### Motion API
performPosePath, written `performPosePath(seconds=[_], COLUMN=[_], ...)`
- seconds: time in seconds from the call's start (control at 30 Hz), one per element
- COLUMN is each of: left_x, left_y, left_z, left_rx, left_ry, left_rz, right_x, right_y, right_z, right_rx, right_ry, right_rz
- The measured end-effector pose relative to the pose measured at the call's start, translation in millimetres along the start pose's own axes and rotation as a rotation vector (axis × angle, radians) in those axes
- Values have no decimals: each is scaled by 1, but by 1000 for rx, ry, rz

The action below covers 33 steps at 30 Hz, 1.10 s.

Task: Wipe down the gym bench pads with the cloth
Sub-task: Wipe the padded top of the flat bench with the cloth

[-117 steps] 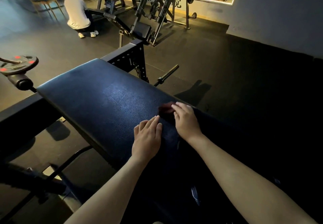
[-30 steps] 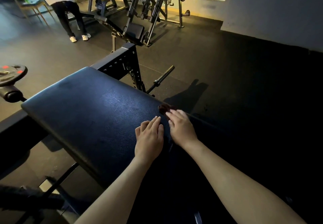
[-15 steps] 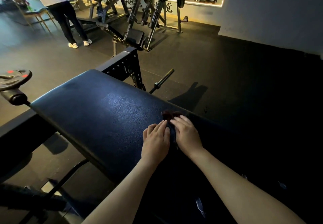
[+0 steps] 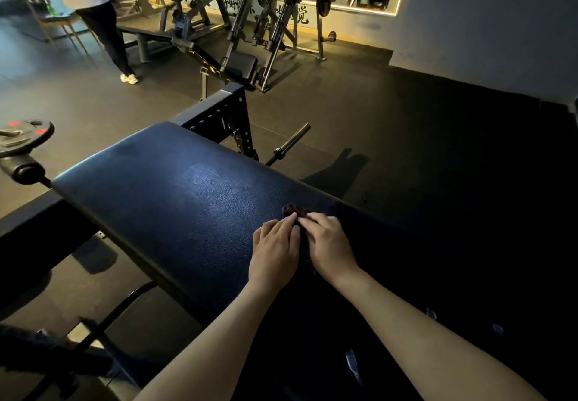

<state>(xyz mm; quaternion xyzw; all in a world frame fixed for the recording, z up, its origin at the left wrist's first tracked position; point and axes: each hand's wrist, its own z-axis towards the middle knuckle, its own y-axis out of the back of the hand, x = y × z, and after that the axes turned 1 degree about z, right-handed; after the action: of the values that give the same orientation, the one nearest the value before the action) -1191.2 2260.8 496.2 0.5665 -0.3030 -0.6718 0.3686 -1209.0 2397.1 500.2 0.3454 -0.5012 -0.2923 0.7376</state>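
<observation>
The long dark leather bench pad (image 4: 175, 200) runs from the upper left down to the lower right. A small dark maroon cloth (image 4: 292, 209) lies bunched on it near the far edge. My right hand (image 4: 330, 249) rests on the cloth and its fingers press it to the pad; most of the cloth is hidden under that hand. My left hand (image 4: 275, 252) lies flat on the pad right beside it, its fingertips touching the cloth and the right hand's fingers.
A weight plate (image 4: 22, 136) on a bar end sits at the left. The black perforated frame (image 4: 219, 116) and a barbell sleeve (image 4: 291, 144) lie behind the pad. A person (image 4: 93, 9) stands at the back left among gym machines (image 4: 250, 25). Dark rubber floor spreads to the right.
My hands have come together, and the left fingertips now meet the cloth. The person at the back rose from a crouch and stands farther left.
</observation>
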Motion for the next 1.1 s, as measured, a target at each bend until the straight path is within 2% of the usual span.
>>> performPosePath(seconds=[0.13, 0.23, 0.33, 0.43, 0.57, 0.67, 0.8, 1.0, 1.1], left_x=[0, 0, -1, 0, 6, 4, 2, 9, 12], left_y=[0, 0, -1, -4, -8, -8, -7, -3, 5], left_z=[-1, 0, 2, 5, 6, 7, 7, 2, -5], left_rx=[-13, -20, -26, -18, -24, -40, -46, -129, -127], left_ry=[-19, -5, 0, -6, -12, 4, 8, 46, 69], left_rz=[2, -1, 11, 27, 39, 15, 7, -132, -172], right_x=[-27, -40, -30, -14, -5, -25, -32, -4, 10], right_y=[21, 21, 2, -9, -6, 7, 3, -12, -14], right_z=[36, 41, 27, 14, 10, 33, 39, 8, -8], right_rx=[-35, 64, -4, -67, -34, -84, 51, -5, 19], right_ry=[-106, -232, -122, -60, 56, 17, -104, 7, 47], right_rz=[-31, -166, -187, -38, 73, 0, -27, 67, 91])
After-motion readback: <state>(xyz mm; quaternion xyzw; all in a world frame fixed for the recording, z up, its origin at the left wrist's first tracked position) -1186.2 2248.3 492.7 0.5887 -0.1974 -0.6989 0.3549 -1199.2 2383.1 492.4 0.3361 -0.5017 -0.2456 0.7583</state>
